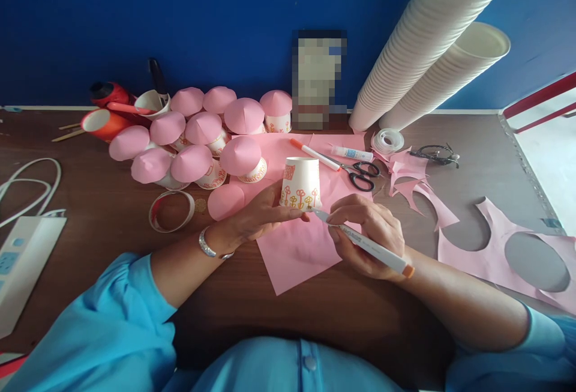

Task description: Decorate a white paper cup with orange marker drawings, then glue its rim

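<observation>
An upturned white paper cup [301, 179] with small orange and pink mushroom drawings stands on a pink paper sheet [301, 248]. My left hand [258, 217] steadies the cup at its lower rim with its fingertips. My right hand [366, 236] is closed on a white marker [364, 241] with an orange end cap, and the tip touches the cup's bottom edge. A pink paper cone [225, 201] lies just left of my left hand.
Several pink-capped cup mushrooms [202, 134] cluster at the back left. Two tall stacks of white bowls [427, 50] lean at the back right. Scissors [360, 174], an orange pen [315, 155], a glue tube [353, 153], tape rolls [171, 211] and pink cut scraps [495, 248] lie around. A power strip [22, 260] sits at left.
</observation>
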`<state>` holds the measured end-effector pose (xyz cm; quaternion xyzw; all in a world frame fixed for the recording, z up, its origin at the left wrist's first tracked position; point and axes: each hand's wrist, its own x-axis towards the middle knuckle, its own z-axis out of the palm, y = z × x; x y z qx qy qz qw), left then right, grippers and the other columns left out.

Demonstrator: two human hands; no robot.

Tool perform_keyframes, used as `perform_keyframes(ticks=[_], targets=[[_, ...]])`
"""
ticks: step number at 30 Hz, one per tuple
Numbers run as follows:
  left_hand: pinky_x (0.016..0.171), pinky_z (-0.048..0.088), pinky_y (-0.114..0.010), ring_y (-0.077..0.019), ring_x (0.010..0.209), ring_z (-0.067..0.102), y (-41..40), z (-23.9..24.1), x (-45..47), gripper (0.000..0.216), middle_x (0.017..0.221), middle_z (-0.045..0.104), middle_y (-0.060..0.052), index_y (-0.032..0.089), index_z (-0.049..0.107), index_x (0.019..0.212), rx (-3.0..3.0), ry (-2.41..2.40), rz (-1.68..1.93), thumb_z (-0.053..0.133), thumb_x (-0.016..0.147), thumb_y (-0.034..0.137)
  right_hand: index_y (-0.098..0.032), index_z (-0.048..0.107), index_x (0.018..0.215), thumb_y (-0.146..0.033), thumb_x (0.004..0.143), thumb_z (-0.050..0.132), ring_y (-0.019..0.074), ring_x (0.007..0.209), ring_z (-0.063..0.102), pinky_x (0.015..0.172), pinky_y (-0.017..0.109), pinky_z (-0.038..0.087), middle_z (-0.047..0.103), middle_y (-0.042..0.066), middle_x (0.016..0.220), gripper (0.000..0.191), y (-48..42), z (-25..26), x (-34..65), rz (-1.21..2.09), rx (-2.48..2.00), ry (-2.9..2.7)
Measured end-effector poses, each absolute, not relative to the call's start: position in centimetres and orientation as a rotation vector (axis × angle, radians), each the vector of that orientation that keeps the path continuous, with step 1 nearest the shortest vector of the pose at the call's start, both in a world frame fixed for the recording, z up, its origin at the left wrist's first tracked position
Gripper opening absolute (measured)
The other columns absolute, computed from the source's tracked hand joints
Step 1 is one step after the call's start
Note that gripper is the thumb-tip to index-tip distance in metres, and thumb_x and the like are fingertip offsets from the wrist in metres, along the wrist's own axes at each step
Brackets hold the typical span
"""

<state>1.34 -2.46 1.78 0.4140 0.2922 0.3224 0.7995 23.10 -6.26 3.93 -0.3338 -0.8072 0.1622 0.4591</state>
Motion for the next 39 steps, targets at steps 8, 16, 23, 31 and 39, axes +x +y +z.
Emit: perform_keyframes(ticks=[8,16,23,31,39], targets=[[0.085,0.055,-0.030,-0.0174,0.094,0.065,-2.33,0.93,1.08,0.030,0.100,0.071,-0.005,0.019,0.069,0.113,0.920,0.580,0.654,0.080,0.086,0.023,-0.021,0.060,0.099,-0.009,0.090,0.059,0.0141,0.066,0.069,0.060,0.025,0.056,0.069,0.002,0.078,0.015,-6.23,3.94,23.04,0.407,-0.812,-1.989],[0.084,0.055,-0.030,-0.0180,0.094,0.066,-2.34,1.43,1.30,0.024,0.101,0.071,-0.006,0.018,0.071,0.107,0.899,0.575,0.659,0.080,0.085,0.024,-0.022,0.059,0.098,-0.008,0.089,0.058,0.0148,0.064,0.068,0.057,0.026,0.055,0.067,0.000,0.074,0.017,-6.07,4.11,23.03,0.408,-0.787,-2.010],[0.085,0.056,-0.030,-0.0181,0.095,0.065,-2.38,1.73,1.34,0.027,0.101,0.070,-0.006,0.018,0.071,0.110,0.888,0.575,0.669,0.080,0.085,0.023,-0.023,0.058,0.096,-0.008,0.088,0.058,0.0146,0.061,0.066,0.054,0.025,0.054,0.065,-0.001,0.071,0.017,-6.06,4.20,23.00,0.397,-0.784,-2.011],[0.086,0.056,-0.031,-0.0181,0.095,0.067,-2.32,1.16,1.33,0.026,0.101,0.071,-0.006,0.018,0.070,0.109,0.887,0.595,0.666,0.080,0.085,0.023,-0.023,0.060,0.097,-0.009,0.088,0.059,0.0149,0.063,0.067,0.056,0.025,0.053,0.067,0.000,0.074,0.017,-6.25,4.04,23.18,0.410,-0.809,-1.960],[0.089,0.056,-0.034,-0.0202,0.098,0.068,-2.37,1.61,1.26,0.027,0.103,0.072,-0.008,0.017,0.069,0.111,0.888,0.613,0.655,0.079,0.086,0.021,-0.022,0.059,0.097,-0.008,0.087,0.060,0.0152,0.063,0.067,0.057,0.026,0.055,0.067,0.001,0.075,0.018,-6.21,4.11,23.15,0.401,-0.793,-1.983]])
